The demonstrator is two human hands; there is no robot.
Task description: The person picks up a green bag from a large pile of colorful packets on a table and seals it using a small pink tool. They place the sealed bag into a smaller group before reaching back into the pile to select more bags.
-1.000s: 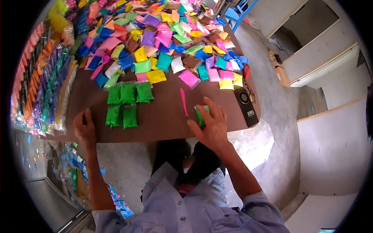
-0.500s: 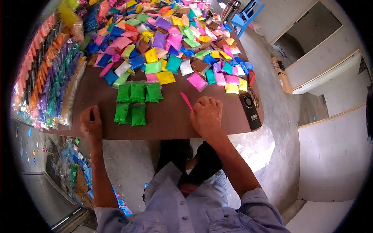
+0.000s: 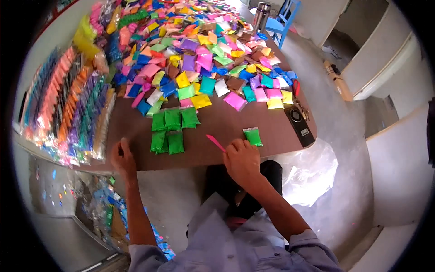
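Observation:
My right hand (image 3: 242,163) is closed round a pink plastic knife (image 3: 215,142), whose blade points up and left over the brown table (image 3: 136,158). Just beyond its knuckles lies a single green packet (image 3: 253,136). Several more green packets (image 3: 173,119) lie in two rows between my hands. My left hand (image 3: 123,157) hovers at the table's front edge, left of those rows, with its fingers curled together; whether anything is between them is too small to tell.
Many coloured packets (image 3: 204,60) cover the back of the table. Long strips of packets (image 3: 72,99) lie at the left. A black device (image 3: 299,126) is near the right edge, and a metal flask (image 3: 261,17) stands behind. A blue chair (image 3: 283,22) is beyond.
A single green packet now shows beyond my right hand, where none was visible before. The view has shifted, so the table's contents appear slightly lower and further right.

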